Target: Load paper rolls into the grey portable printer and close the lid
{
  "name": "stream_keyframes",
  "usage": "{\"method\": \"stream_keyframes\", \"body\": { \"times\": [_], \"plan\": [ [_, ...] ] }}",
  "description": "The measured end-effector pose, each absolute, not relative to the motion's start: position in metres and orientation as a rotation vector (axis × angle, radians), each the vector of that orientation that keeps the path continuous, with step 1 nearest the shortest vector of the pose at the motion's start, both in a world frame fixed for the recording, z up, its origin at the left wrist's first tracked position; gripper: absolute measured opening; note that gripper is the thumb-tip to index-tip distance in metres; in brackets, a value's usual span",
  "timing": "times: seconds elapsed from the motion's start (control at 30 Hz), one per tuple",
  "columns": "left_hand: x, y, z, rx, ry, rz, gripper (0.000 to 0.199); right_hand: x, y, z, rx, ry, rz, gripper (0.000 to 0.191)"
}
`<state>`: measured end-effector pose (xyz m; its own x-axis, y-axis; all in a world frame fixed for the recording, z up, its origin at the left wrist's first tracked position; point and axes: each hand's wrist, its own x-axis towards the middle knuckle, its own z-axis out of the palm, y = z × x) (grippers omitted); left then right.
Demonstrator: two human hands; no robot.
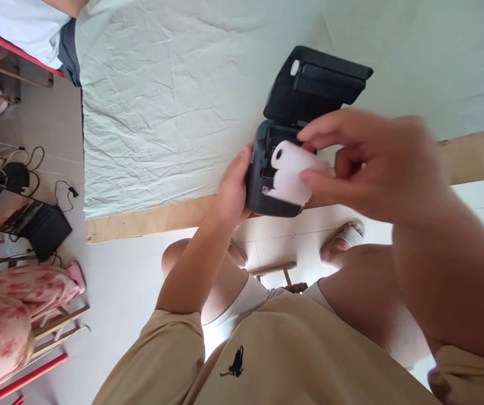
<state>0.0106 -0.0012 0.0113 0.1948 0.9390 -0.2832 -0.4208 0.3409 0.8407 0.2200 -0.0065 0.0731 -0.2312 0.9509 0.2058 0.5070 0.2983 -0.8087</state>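
Note:
A black portable receipt printer [258, 191] is held near the table's edge, its lid [309, 84] swung up and away from me. My left hand [235, 188] grips the printer's left side, with the fingers hidden beneath it. Over the paper compartment is a small white paper roll [294, 160], its loose end hanging toward me. My right hand [363, 160] has thumb and fingers about the roll's right end and is slightly blurred. Whether the roll touches the bottom of the compartment I cannot tell.
A pale green cloth [161, 101] covers the table, whose wooden edge [149, 219] runs in front of me. On the left are an open laptop [26, 219], cables, and a person in pink floral clothing [1, 326]. Another person's arm [67, 5] shows at the top left.

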Motion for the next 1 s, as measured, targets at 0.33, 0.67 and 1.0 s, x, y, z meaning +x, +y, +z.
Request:
{"method": "stream_keyframes", "body": {
  "times": [0.33, 0.67, 1.0],
  "plan": [
    [0.014, -0.002, 0.020, 0.617, 0.953, 0.994, 0.061, 0.276, 0.029, 0.031, -1.550, -1.180, 0.597, 0.027],
    [0.009, -0.006, 0.018, 0.742, 0.957, 1.039, 0.039, 0.304, 0.038, -0.001, -1.727, -1.677, 0.292, 0.052],
    [0.009, -0.007, 0.021, 0.751, 0.980, 1.038, 0.044, 0.249, 0.010, 0.011, -1.388, -1.899, 0.077, 0.043]
  ]
}}
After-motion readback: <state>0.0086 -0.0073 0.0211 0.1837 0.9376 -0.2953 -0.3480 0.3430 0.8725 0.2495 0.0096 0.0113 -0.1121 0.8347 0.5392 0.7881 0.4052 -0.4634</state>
